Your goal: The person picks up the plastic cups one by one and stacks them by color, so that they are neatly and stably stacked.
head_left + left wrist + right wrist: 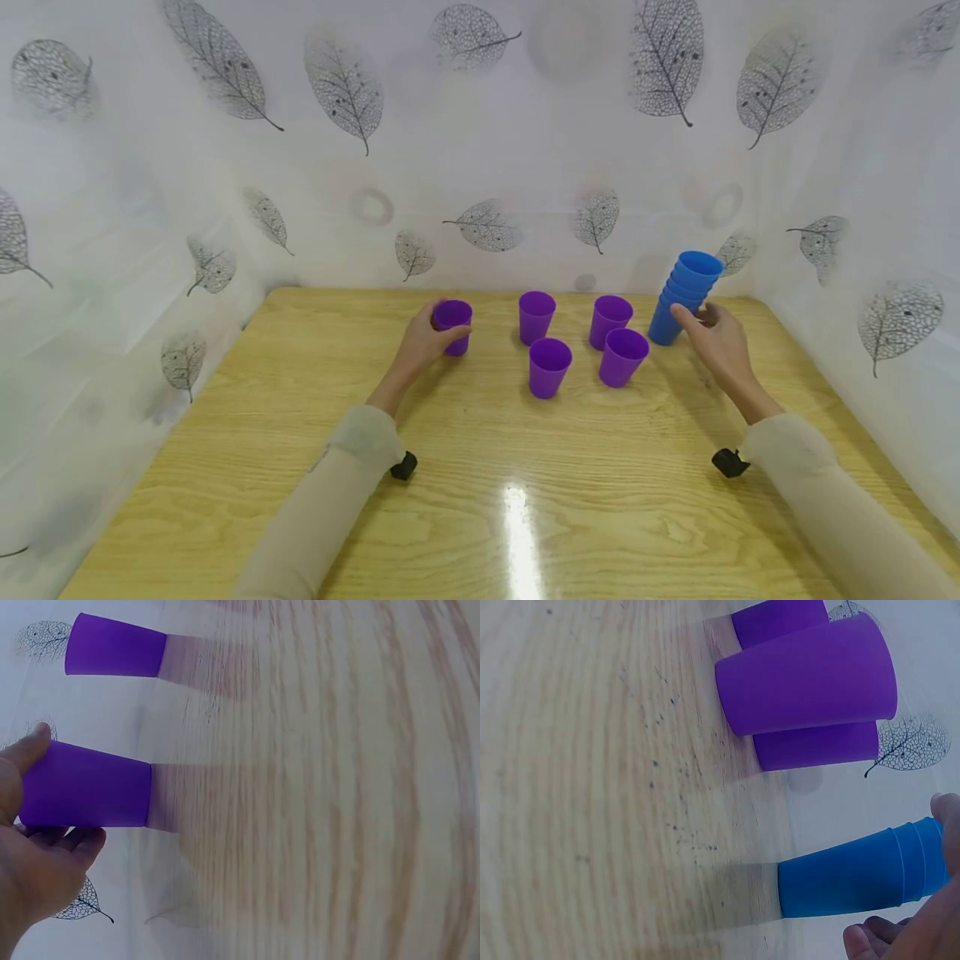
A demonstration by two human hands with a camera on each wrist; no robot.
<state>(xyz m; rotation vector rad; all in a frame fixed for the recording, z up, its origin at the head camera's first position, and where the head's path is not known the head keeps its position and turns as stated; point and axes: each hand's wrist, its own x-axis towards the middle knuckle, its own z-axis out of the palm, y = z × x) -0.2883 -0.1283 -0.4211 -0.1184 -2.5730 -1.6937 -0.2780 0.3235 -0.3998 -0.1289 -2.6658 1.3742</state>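
In the head view my left hand (422, 340) grips a purple cup (456, 340), thumb on its near side and fingers round the far side. That cup (90, 786) stands mouth up, its base seemingly on the table in the left wrist view. At the right, my right hand (722, 343) holds a stack of nested blue cups (664, 321) between thumb and fingers. The lowest blue cup (844, 879) shows its base at the tabletop in the right wrist view. Between the hands stand several more upright purple cups, the nearest being one cup (546, 379) left of centre and another (618, 367) beside the stack.
Two purple cups stand farther back, one (536, 321) on the left and one (604, 329) on the right, partly behind a nearer cup. The wooden table (450, 517) meets a pale leaf-printed sheet (480, 125) at the back and sides.
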